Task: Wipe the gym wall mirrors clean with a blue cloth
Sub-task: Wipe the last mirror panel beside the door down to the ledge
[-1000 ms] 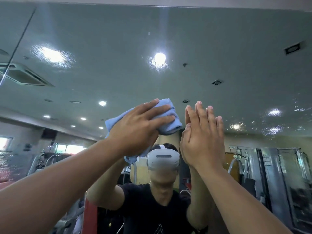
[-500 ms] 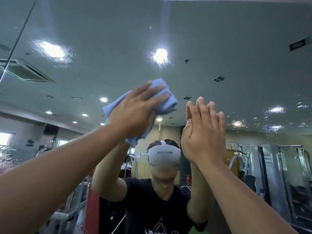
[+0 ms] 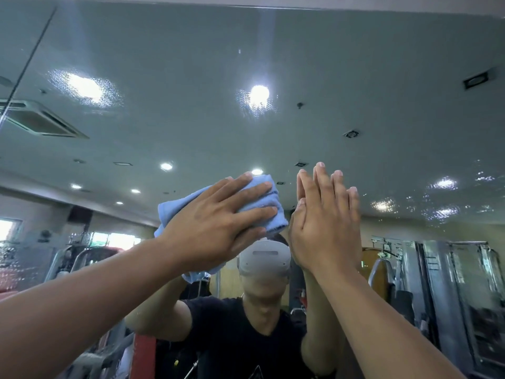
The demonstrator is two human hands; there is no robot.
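Note:
The wall mirror (image 3: 328, 64) fills the view and reflects the gym ceiling and lights. A folded blue cloth (image 3: 269, 212) lies flat against the glass near the centre. My left hand (image 3: 216, 222) presses it there with straight, spread fingers. Just right of the cloth, my right hand (image 3: 325, 225) rests flat on the mirror with its fingers straight and together, holding nothing. Water spots show on the glass at the right and around the reflected lights.
A dark seam between mirror panels (image 3: 27, 61) runs diagonally at the upper left. The mirror's top edge (image 3: 355, 9) lies near the top of the view. Reflected gym machines (image 3: 451, 296) appear at the lower right and lower left.
My left hand carried the cloth up the glass, then back down and slightly right, ending close to the right hand. The right hand has stayed in place on the mirror.

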